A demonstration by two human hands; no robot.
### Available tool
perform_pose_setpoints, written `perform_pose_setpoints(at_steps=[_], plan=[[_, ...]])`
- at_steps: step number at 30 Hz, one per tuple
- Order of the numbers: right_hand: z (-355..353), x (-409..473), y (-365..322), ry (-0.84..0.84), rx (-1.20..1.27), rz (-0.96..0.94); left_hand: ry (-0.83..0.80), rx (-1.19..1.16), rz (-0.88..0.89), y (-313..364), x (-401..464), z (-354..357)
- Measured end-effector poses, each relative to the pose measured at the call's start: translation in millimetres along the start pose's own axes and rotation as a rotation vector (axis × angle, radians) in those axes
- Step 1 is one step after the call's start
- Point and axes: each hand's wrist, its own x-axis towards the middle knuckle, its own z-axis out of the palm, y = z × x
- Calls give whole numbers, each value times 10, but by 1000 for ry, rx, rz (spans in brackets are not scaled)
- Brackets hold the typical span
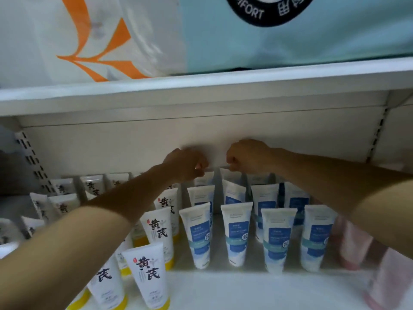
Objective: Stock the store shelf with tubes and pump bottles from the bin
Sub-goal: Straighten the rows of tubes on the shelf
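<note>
Both my arms reach to the back of the white shelf (245, 291). My left hand (186, 164) has its fingers curled and pinches the crimped top of a back-row blue-label tube (204, 179). Beside it, my right hand (247, 154) pinches the top of the neighbouring back-row tube (231, 175) in the same way. Several rows of blue-label white tubes (237, 231) stand cap-down in front of them. Left of those stand white tubes with yellow caps and black characters (147, 276). No bin or pump bottle is in view.
Pinkish tubes (355, 245), blurred, stand at the right end of the shelf. The upper shelf board (201, 88) hangs close above my hands and carries a white-and-orange pack (67, 41) and a light blue pack (301, 34). Slotted uprights (31, 157) flank the bay.
</note>
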Motion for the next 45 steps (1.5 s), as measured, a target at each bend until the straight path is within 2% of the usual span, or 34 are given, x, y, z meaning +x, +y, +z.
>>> perform_pose_setpoints(at_steps=[8, 13, 25, 45], plan=[[107, 132, -70, -35, -24, -3, 26, 77, -38, -41, 104, 118], [149, 128, -75, -1, 60, -28, 20, 70, -32, -73, 119, 161], [197, 118, -80, 59, 53, -32, 16, 4, -29, -179, 194, 246], [162, 21, -35, 34, 45, -5, 18, 5, 4, -192, 171, 221]])
